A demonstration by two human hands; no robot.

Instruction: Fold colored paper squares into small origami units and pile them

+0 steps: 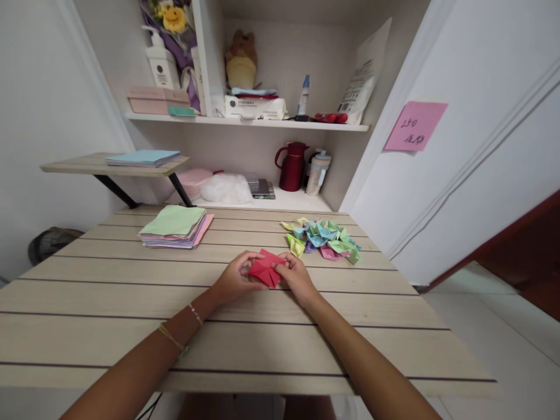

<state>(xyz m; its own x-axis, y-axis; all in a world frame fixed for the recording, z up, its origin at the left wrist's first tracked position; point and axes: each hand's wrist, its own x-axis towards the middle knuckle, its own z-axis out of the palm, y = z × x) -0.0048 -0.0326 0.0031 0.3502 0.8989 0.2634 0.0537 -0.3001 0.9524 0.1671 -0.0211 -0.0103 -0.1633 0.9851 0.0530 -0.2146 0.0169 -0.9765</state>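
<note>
A partly folded piece of red origami paper is held just above the middle of the table, creased into flaps. My left hand grips its left side, fingers behind and thumb along the lower edge. From the right, my right hand pinches it, the thumb pressing on the front. Behind and to the right lies a heap of folded paper boats in blue, green, yellow, pink and purple. To the far left of the hands sits a stack of coloured paper sheets, pale green on top.
A small raised shelf at the left bears more blue-topped sheets. Behind the slatted table stands a white cabinet holding a red jug, a pale tumbler and a plastic bag. A pink note hangs on the right.
</note>
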